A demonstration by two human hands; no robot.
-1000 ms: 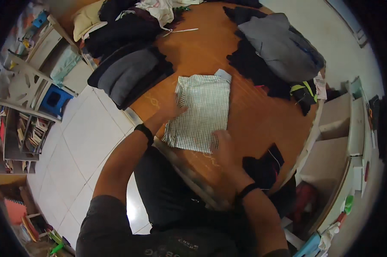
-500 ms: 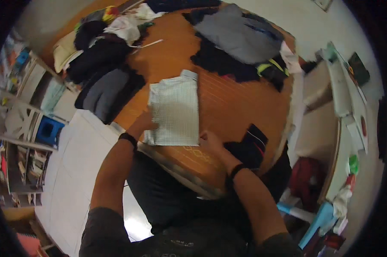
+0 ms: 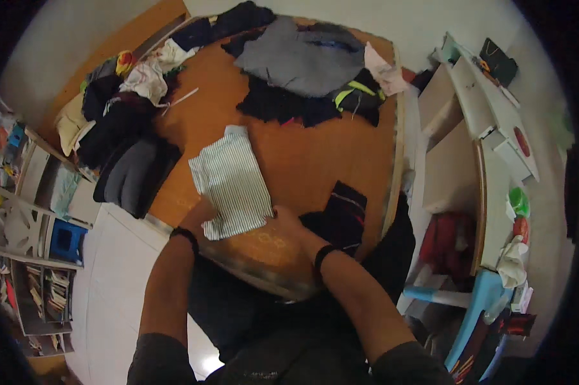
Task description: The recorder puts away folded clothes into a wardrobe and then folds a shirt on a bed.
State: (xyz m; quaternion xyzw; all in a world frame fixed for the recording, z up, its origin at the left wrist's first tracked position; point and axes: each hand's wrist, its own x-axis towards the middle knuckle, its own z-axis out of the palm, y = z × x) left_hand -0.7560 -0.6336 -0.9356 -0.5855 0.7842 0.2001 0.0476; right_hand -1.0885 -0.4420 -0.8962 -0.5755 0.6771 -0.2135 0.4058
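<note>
A folded garment (image 3: pixel 232 183), white with thin dark stripes, is held tilted over the near part of the orange-brown surface (image 3: pixel 302 154). My left hand (image 3: pixel 201 215) grips its lower left edge, the fingers partly hidden behind the cloth. Closed at the lower right corner, my right hand (image 3: pixel 285 223) pinches the edge. Beside the right hand lies a dark folded cloth (image 3: pixel 344 215) with thin light and red lines.
Folded dark clothes (image 3: pixel 139 173) and a mixed clothes heap (image 3: pixel 126 109) line the left side. A grey garment (image 3: pixel 296 58) tops a dark pile at the far side. Shelves (image 3: pixel 42 276) stand left; a white desk (image 3: pixel 488 192) and light blue stool (image 3: pixel 482 301) are right.
The striped garment has turned, its top now leaning left, and both hands have moved with it. The whole view has shifted, so the piles appear further left.
</note>
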